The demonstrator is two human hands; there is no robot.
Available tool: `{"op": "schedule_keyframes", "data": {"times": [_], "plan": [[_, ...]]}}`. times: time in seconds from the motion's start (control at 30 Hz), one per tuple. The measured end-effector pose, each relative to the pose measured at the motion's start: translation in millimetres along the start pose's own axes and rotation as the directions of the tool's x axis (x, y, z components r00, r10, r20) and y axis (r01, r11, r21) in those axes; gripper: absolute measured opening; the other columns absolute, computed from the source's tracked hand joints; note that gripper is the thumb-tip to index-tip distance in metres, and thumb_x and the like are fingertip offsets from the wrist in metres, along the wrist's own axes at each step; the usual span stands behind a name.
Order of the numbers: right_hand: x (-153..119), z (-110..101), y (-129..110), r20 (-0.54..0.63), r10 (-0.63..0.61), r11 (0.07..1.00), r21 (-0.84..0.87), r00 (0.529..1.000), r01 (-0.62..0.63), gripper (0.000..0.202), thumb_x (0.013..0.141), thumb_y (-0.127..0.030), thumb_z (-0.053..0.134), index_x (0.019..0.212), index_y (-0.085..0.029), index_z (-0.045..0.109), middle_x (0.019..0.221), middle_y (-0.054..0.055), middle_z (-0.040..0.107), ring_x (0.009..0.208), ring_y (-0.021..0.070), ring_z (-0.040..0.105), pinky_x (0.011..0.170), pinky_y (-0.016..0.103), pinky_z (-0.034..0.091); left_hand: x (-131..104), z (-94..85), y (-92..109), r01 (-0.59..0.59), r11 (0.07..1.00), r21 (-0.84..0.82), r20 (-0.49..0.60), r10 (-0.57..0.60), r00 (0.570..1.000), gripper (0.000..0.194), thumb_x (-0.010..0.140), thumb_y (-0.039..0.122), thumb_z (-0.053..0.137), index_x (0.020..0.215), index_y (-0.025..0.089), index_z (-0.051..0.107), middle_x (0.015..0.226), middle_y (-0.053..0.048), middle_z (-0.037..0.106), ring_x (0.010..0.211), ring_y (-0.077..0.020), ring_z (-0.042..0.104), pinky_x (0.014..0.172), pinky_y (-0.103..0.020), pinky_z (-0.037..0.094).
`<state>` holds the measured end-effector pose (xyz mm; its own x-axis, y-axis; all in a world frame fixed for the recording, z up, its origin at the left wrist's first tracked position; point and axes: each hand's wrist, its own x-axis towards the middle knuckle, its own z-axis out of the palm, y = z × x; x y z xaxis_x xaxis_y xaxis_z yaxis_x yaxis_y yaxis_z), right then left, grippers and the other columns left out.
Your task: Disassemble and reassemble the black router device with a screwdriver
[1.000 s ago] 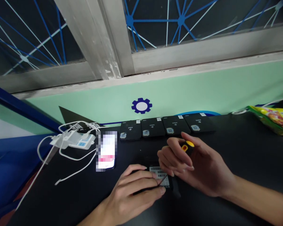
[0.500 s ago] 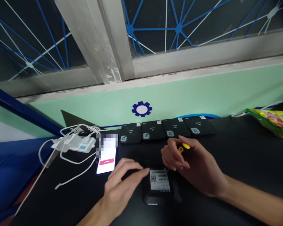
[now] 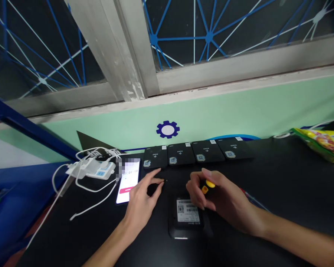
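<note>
A black square device [image 3: 172, 222] with a white printed label [image 3: 187, 210] lies on the dark table in front of me. My right hand [image 3: 217, 196] is closed around a small screwdriver [image 3: 210, 183] with a yellow handle, over the device's upper right corner. Its shaft and tip are hidden by my fingers. To the upper left of the device, my left hand [image 3: 144, 196] is low over the table, thumb and a finger pinched together and the index finger raised apart. A tiny speck [image 3: 166, 180] shows just beyond those fingertips; whether they hold anything is too small to tell.
Several black boxes [image 3: 180, 153] stand in a row along the wall. A lit phone [image 3: 127, 181] lies beside my left hand. Further left are a white power strip [image 3: 97, 169] and loose white cables [image 3: 91, 211]. A colourful snack bag [image 3: 325, 144] lies far right.
My left hand has left the device's top edge and moved up and left onto the table. My right hand, still with the screwdriver, has shifted slightly left and down over the device.
</note>
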<state>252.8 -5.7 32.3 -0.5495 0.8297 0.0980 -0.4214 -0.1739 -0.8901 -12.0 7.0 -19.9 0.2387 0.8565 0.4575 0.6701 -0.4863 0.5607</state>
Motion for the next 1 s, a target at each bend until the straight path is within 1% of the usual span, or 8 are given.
{"op": "schedule_keyframes", "data": {"times": [0.07,0.1,0.2,0.33,0.53,0.8,0.9,1.0], "plan": [[0.2,-0.2,0.3,0.004,-0.006,1.000,0.001,1.000,0.006,0.069,0.117,-0.065,0.030,0.074,-0.019,0.058,0.072,-0.001,0.044,0.065,0.0171,0.037,0.065,0.035,0.029,2.2,0.9,1.2,0.058,0.998,0.014,0.006,-0.058,0.998,0.047,0.108,0.020,0.067,0.154,0.028,0.058,0.105,-0.001,0.087,0.094,-0.0249,0.086,0.066,-0.032,0.069],[0.3,-0.3,0.4,0.007,-0.012,1.000,0.004,1.000,0.012,0.069,0.117,-0.066,0.030,0.074,-0.019,0.058,0.071,-0.001,0.044,0.065,0.0170,0.037,0.065,0.035,0.029,3.1,1.7,1.7,0.077,0.997,0.019,0.014,-0.077,0.997,0.049,0.108,0.020,0.067,0.155,0.028,0.056,0.106,-0.001,0.087,0.095,-0.0252,0.087,0.066,-0.032,0.070],[0.6,-0.1,0.0,0.011,-0.017,1.000,-0.003,1.000,0.017,0.070,0.116,-0.069,0.032,0.074,-0.019,0.058,0.069,-0.002,0.044,0.063,0.0164,0.036,0.064,0.035,0.029,5.1,5.9,1.9,0.095,0.995,0.033,0.043,-0.096,0.994,0.055,0.108,0.020,0.065,0.161,0.028,0.051,0.110,-0.003,0.088,0.103,-0.0264,0.086,0.080,-0.039,0.072],[0.7,1.4,-2.3,0.004,-0.022,1.000,-0.003,1.000,0.022,0.068,0.115,-0.069,0.034,0.075,-0.020,0.058,0.068,-0.002,0.045,0.063,0.0165,0.037,0.065,0.035,0.029,5.4,12.4,0.2,0.056,0.998,0.043,0.059,-0.058,0.997,0.058,0.109,0.019,0.064,0.165,0.028,0.049,0.115,-0.005,0.086,0.107,-0.0265,0.084,0.096,-0.047,0.069],[1.1,1.4,-2.8,0.007,-0.018,1.000,0.013,1.000,0.018,0.067,0.115,-0.069,0.035,0.076,-0.020,0.057,0.069,-0.002,0.047,0.062,0.0156,0.035,0.065,0.035,0.030,3.1,14.0,-3.2,0.023,0.998,0.055,0.051,-0.026,0.998,0.056,0.112,0.021,0.062,0.165,0.028,0.049,0.115,-0.006,0.086,0.107,-0.0268,0.084,0.098,-0.049,0.068],[1.9,0.3,-2.7,-0.007,-0.005,1.000,0.012,1.000,0.005,0.069,0.116,-0.066,0.033,0.072,-0.020,0.058,0.069,-0.002,0.044,0.062,0.0165,0.035,0.065,0.035,0.029,1.7,9.6,0.4,0.016,0.998,0.062,0.059,-0.020,0.998,0.049,0.111,0.019,0.060,0.158,0.028,0.056,0.119,-0.006,0.084,0.112,-0.0272,0.083,0.096,-0.047,0.069],[1.8,-0.2,-2.6,-0.010,-0.016,1.000,0.017,1.000,0.016,0.067,0.117,-0.064,0.032,0.073,-0.020,0.057,0.069,-0.002,0.044,0.062,0.0165,0.034,0.065,0.035,0.028,0.5,5.3,3.4,0.019,0.998,0.057,0.032,-0.021,0.999,0.038,0.110,0.018,0.060,0.147,0.026,0.063,0.124,-0.008,0.081,0.113,-0.0269,0.081,0.095,-0.045,0.070],[1.5,-0.6,-3.1,-0.007,-0.013,1.000,0.020,1.000,0.013,0.067,0.117,-0.063,0.032,0.073,-0.019,0.057,0.070,-0.002,0.045,0.062,0.0162,0.034,0.065,0.035,0.029,-2.4,-1.3,8.4,-0.016,0.999,0.045,0.021,0.015,1.000,0.026,0.109,0.020,0.063,0.135,0.024,0.069,0.120,-0.008,0.079,0.111,-0.0268,0.079,0.095,-0.045,0.068]]}}
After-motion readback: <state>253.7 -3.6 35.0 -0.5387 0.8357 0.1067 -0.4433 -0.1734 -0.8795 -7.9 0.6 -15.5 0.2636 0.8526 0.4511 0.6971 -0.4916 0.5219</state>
